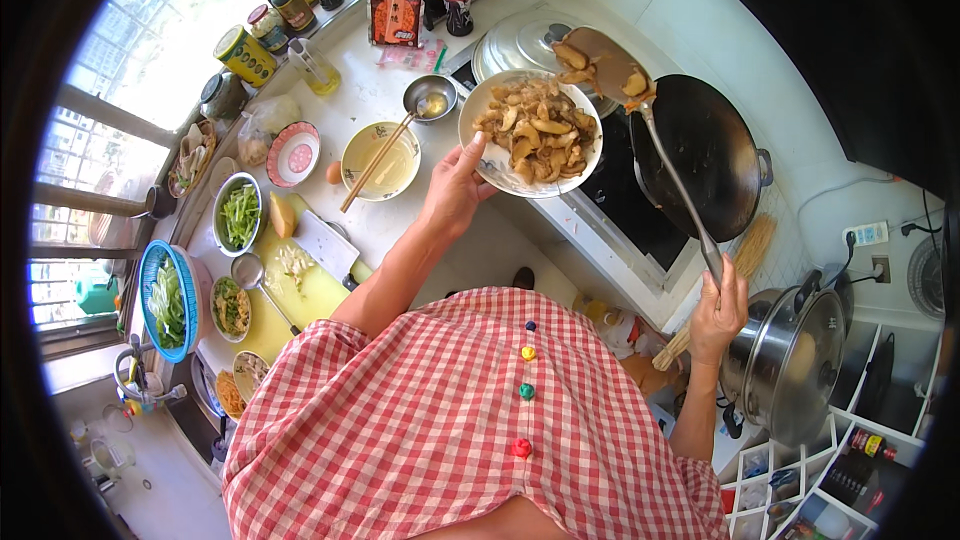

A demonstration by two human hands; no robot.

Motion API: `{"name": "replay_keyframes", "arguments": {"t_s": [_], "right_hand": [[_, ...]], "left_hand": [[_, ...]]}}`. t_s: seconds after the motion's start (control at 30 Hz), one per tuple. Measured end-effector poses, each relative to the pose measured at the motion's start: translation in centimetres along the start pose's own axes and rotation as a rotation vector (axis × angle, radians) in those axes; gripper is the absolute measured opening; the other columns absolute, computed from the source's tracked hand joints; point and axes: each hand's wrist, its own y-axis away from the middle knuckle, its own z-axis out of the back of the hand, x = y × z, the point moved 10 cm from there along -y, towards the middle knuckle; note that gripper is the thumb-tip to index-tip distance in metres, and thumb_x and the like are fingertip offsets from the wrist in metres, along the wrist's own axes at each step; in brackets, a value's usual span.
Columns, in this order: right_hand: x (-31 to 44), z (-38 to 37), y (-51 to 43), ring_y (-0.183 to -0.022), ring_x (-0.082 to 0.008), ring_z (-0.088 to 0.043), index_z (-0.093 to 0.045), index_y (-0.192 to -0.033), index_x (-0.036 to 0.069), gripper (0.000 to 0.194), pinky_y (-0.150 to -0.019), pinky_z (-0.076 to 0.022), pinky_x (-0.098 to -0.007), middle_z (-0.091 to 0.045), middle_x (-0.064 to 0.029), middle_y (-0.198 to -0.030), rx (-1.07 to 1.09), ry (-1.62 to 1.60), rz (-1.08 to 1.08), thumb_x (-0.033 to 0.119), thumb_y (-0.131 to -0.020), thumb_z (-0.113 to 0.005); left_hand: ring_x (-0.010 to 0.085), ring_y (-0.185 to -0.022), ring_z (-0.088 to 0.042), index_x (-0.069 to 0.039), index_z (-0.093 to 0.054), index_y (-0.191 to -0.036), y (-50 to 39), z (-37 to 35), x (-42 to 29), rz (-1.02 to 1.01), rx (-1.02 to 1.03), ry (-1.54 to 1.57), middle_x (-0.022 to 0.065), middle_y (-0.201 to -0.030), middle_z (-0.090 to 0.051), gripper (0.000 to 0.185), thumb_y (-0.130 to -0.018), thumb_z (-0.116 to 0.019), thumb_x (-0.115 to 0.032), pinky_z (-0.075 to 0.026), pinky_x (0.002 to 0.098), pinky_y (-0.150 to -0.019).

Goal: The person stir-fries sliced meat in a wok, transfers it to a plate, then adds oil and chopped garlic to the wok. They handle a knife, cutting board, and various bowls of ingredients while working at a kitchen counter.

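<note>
My left hand (459, 184) grips the rim of a white plate (491, 172), thumb on top. Browned cooked slices (541, 127), perhaps mushroom or meat, are heaped on it. In my right hand (718, 315) is the handle of a metal wok spatula (679, 180). Its broad blade (611, 64) carries a few more slices and overlaps the plate's upper right edge. A dark wok (697, 157) sits on the cooktop right of the plate, tilted in view, with only dark residue visible inside. Behind the plate a steel lid (517, 41) is partly hidden.
A yellow bowl (397, 172) with chopsticks across it and a small steel bowl (430, 98) stand left of the plate. Near my left forearm lie a cleaver (326, 244) and a cutting board (315, 292). A large lidded steel pot (787, 367) stands beside my right hand.
</note>
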Motion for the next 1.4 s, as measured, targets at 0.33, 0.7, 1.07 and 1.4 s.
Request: {"name": "replay_keyframes", "arguments": {"t_s": [0.33, 0.7, 1.07, 1.4], "right_hand": [[-0.1, 1.9, 0.1, -0.087, -0.028, -0.064, -0.063, -0.124, 0.0, 0.037, -0.079, -0.0506, -0.0354, -0.063, -0.0148, -0.103, -0.085, -0.07, -0.014, -0.001, -0.087, -0.067], [-10.0, -3.3, 3.6, -0.074, -0.0054, -0.046, -0.059, -0.129, -0.003, 0.036, -0.066, -0.039, -0.0212, -0.056, 0.0047, -0.087, 0.032, -0.563, -0.752, 0.011, -0.096, -0.061], [-25.6, -11.9, 7.4, -0.083, -0.0173, -0.059, -0.055, -0.131, -0.003, 0.039, -0.078, -0.0472, -0.0307, -0.065, -0.0104, -0.095, 0.165, -0.284, -0.655, 0.014, -0.097, -0.06], [-23.0, -11.7, 5.4, -0.085, -0.0191, -0.063, -0.054, -0.135, 0.001, 0.043, -0.069, -0.0512, -0.0299, -0.064, -0.014, -0.104, 0.299, 0.115, -0.485, 0.021, -0.097, -0.061]], "left_hand": [[0.0163, -0.097, -0.069, -0.002, -0.055, -0.121, 0.0, -1.2, 0.0, -0.013, 0.041, 0.015, 0.0098, -0.113, -0.067, 0.042, -0.1, -0.057, -0.038, -0.059, 0.0323, -0.084], [0.0189, -0.103, -0.068, 0.0, -0.054, -0.122, 0.6, -0.9, -0.1, -0.047, 0.044, 0.073, 0.011, -0.115, -0.067, 0.042, -0.1, -0.055, -0.036, -0.058, 0.0354, -0.09], [0.0175, -0.103, -0.066, -0.002, -0.054, -0.125, 6.0, 6.9, 2.4, -0.101, -0.167, 0.19, 0.0085, -0.117, -0.065, 0.041, -0.1, -0.058, -0.035, -0.056, 0.0366, -0.092], [0.0205, -0.106, -0.067, -0.002, -0.054, -0.126, 12.5, 16.4, 0.7, -0.296, -0.436, 0.254, 0.0094, -0.119, -0.067, 0.041, -0.1, -0.056, -0.034, -0.054, 0.0377, -0.095]]}}
